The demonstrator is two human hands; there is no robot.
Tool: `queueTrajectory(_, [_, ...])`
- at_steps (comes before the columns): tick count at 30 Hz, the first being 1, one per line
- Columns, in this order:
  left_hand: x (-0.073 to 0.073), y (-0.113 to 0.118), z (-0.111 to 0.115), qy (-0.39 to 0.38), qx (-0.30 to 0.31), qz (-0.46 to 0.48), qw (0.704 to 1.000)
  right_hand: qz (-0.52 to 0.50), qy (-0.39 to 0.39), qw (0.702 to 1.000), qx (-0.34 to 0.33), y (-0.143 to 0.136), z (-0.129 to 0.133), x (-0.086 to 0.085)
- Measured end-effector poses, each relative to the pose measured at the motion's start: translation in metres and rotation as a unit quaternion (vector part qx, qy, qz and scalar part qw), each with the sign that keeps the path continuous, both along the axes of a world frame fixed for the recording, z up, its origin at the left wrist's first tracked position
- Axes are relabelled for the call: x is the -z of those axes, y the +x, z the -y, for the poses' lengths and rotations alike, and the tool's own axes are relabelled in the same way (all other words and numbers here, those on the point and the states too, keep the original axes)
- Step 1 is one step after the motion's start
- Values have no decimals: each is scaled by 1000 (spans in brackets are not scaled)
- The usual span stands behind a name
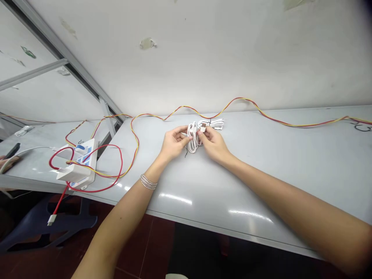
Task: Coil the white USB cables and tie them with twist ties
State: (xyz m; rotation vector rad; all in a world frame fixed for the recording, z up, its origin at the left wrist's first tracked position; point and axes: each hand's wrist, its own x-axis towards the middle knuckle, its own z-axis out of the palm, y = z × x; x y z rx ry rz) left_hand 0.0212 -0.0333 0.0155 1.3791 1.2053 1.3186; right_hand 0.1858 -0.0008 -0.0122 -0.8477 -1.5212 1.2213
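At the centre of the frame, a coiled white cable point(194, 147) is held above the desk point(261, 159). Its loops are pinched between the nearly closed fingers of the left hand point(173, 144); a white cable plug point(203, 129) is gripped by the fingertips of the right hand point(215, 146). The step in hand is judged to be the gathering or arranging of the cable; for the next move, the loops seem to need a steady pinch while the plug end is guided. A black wire tie point(186, 152) lies just below the coil. At left of the frame, no box is made out, but a white charger point(76, 173) and other plugs are carried by a power strip point(93, 149). Just beyond the hands, a bundled white cable point(215, 123) is laid, cinched in black. Farther back, a twisted red-and-yellow wire point(186, 106) is strung along the wall point(232, 58).
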Motion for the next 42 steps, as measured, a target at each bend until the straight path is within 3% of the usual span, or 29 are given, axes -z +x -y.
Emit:
queueTrajectory(16, [-1,1,-1,14,-9,1,1000,-31,-15,999,-32,0,3,-4])
queueTrajectory(27, [1,1,-4,-3,-77,34,996,-13,11,999,-33,2,6,-9])
queueTrajectory(42, [4,-2,-2,-2,17,16,1000,-3,-3,999,-33,3,4,-8])
